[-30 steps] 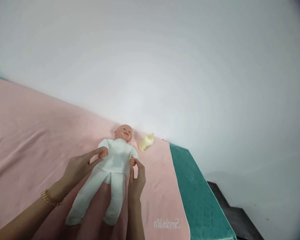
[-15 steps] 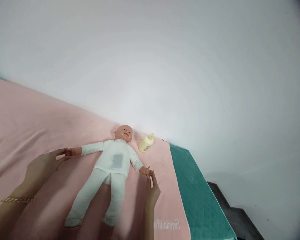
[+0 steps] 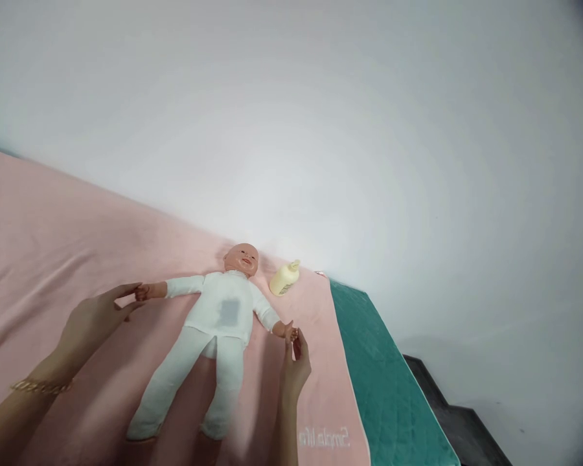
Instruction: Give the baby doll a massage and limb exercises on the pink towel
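A baby doll [image 3: 223, 310] with a white cloth body lies on its back on a pink blanket [image 3: 315, 369], arms stretched out to both sides. My left hand [image 3: 97, 320], with a gold bracelet at the wrist, pinches the doll's hand at the left between thumb and fingers. At the other side, my right hand [image 3: 296, 366] has the doll's other hand between its thumb and fingertips. A grey square patch marks the doll's chest. Close to its head stands a pale yellow pump bottle [image 3: 284, 279].
Behind the doll, a white wall [image 3: 291, 129] rises from the blanket's far edge. A green quilted cover [image 3: 383, 375] shows to the right of the blanket, and past it a dark frame [image 3: 461, 414] runs along the wall.
My left hand has moved a little to the right and up, bringing the doll's hand slightly inward. My right hand still grips the other one, almost unmoved.
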